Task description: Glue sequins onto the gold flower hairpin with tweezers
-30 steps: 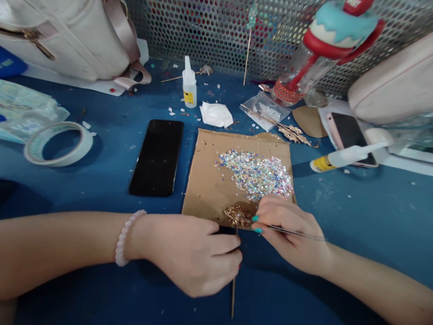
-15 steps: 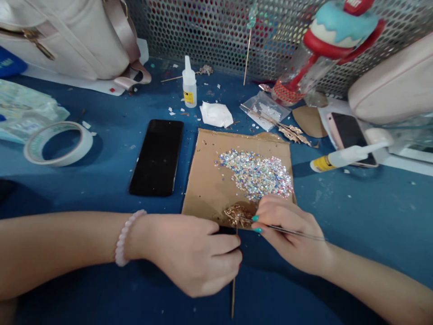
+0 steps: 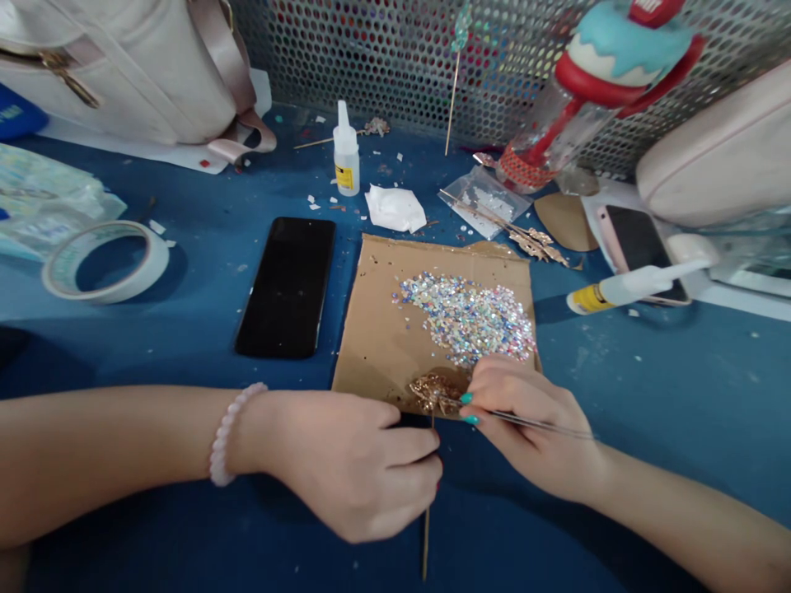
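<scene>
Left hand [image 3: 352,465]: fingers curled round thin stick [image 3: 425,543]. Right hand [image 3: 537,445]: fingers pinching tweezers [image 3: 549,426], tips at gold piece [image 3: 428,390] by near edge of cardboard [image 3: 376,329]. Looks like tiny tweezer work; next move wants steady stick, soft pinch. Shiny bits [image 3: 473,321] heaped beyond.

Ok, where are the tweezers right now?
In the head view, right of centre: the right hand holds the tweezers, their tips at the gold ornament by the cardboard's near edge.
</scene>
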The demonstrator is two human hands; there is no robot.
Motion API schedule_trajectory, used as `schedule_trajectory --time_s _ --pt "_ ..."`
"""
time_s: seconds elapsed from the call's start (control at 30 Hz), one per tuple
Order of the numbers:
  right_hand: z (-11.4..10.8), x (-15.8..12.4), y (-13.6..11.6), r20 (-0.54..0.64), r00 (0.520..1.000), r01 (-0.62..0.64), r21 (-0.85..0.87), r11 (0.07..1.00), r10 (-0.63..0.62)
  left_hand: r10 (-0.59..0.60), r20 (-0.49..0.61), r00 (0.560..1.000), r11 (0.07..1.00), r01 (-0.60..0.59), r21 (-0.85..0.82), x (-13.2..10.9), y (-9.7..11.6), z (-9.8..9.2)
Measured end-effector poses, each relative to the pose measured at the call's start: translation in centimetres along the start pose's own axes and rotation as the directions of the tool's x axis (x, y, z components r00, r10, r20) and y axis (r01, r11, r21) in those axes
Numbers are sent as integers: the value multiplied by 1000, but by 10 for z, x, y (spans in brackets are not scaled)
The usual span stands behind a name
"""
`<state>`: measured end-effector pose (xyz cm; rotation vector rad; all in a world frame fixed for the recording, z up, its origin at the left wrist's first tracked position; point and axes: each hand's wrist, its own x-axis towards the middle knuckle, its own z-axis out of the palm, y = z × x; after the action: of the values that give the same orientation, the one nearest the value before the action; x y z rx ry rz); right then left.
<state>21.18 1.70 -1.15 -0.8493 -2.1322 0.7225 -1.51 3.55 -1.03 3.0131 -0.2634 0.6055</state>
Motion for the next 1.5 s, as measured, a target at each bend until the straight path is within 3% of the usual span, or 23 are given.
schedule_trajectory --time_s 1.5 --pt "1 0 1 0 1000 4 -25 1000 -4 4 0 1000 1000 -4 18 0 -1 0"
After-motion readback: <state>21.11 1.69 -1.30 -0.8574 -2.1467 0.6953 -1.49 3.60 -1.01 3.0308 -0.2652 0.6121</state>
